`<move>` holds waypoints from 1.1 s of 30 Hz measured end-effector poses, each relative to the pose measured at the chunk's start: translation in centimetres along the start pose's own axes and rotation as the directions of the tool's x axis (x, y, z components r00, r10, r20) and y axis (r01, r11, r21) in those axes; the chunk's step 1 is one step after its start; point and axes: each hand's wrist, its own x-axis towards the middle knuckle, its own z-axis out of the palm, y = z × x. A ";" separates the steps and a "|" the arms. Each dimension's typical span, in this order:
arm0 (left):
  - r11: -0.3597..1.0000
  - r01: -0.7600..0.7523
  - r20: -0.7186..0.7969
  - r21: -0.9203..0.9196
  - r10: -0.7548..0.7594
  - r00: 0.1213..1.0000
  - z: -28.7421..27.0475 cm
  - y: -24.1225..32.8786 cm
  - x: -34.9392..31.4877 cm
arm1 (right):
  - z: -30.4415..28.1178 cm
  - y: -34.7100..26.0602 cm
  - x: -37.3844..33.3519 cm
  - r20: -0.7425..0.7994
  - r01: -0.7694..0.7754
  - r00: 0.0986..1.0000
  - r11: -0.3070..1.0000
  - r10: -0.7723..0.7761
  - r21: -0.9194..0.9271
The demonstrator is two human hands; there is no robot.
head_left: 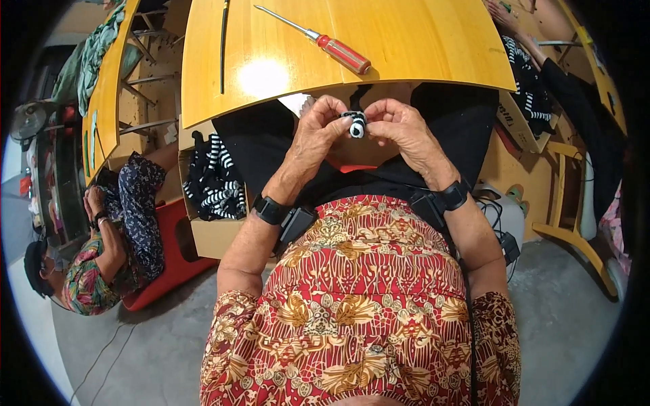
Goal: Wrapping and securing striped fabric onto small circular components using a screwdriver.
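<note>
Fabric piece (357, 127): small, black-and-white striped, rolled or tube-like, its pale ringed end turned toward the wearer, probably so that end can be watched closely. It is held up between the two hands, above the lap and just off the near edge of the bench (433, 47).
Left hand (323, 120): fingers curled and nearly closed, thumb and fingertips pinching the piece's left side; a fingertip hold suits something so small.
Right hand (399, 127): mirrors the left, closed down to a pinch at the right side, seemingly to steady the piece from both flanks. The exact finger contacts behind it are hidden.
Dark strip (360, 93): shows behind the piece, toward the bench edge; whether it is joined to the piece cannot be told.
Screwdriver (343, 55): red-handled, lying slantwise on the bench, handle toward the wearer, which makes it easy to pick up.
Thin dark rod (224, 51): lies lengthwise at the bench's left side, apart from the screwdriver.
Left carton (215, 231): stands beside the wearer's left leg holding striped fabric (217, 179), a low spot probably chosen for easy reach.
Wristbands (273, 210): black, strapped on both forearms, well back from the fingers, so they do not crowd the pinch.
</note>
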 end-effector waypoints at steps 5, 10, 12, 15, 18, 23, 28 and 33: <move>0.999 -0.044 0.008 0.006 0.044 0.999 0.4 0.0 0.0 | -0.1 0.4 0.0 -0.014 0.040 0.999 0.998 -0.041 -0.057; 1.000 -0.016 -0.015 -0.010 0.016 1.000 0.3 -0.7 0.0 | 0.1 0.5 0.0 -0.065 0.107 0.992 0.994 -0.107 0.002; 1.000 -0.004 -0.028 0.007 0.004 1.000 -0.1 -1.1 0.4 | 0.3 0.5 0.1 -0.085 0.154 0.985 0.987 -0.150 0.041; 0.999 0.031 -0.054 0.020 -0.030 0.998 -0.2 -1.3 0.5 | 0.4 0.8 0.3 -0.073 0.143 0.988 0.979 -0.134 0.147; 0.998 0.059 -0.104 -0.014 -0.060 0.993 -0.1 -1.2 0.5 | 0.2 0.7 0.3 -0.043 0.122 0.992 0.981 -0.117 0.149; 0.988 0.066 -0.171 -0.142 -0.090 0.981 0.4 -1.5 0.3 | 0.2 0.9 0.5 -0.003 0.082 0.996 0.966 -0.084 0.247; 0.935 0.009 -0.134 -0.355 -0.060 0.989 0.7 -1.1 0.5 | 1.0 0.1 0.4 -0.115 0.090 0.990 0.996 -0.088 0.012; 0.902 0.025 0.010 -0.430 -0.023 1.000 1.2 -0.8 0.3 | 1.6 -0.4 0.3 -0.153 0.123 0.976 0.973 -0.153 -0.194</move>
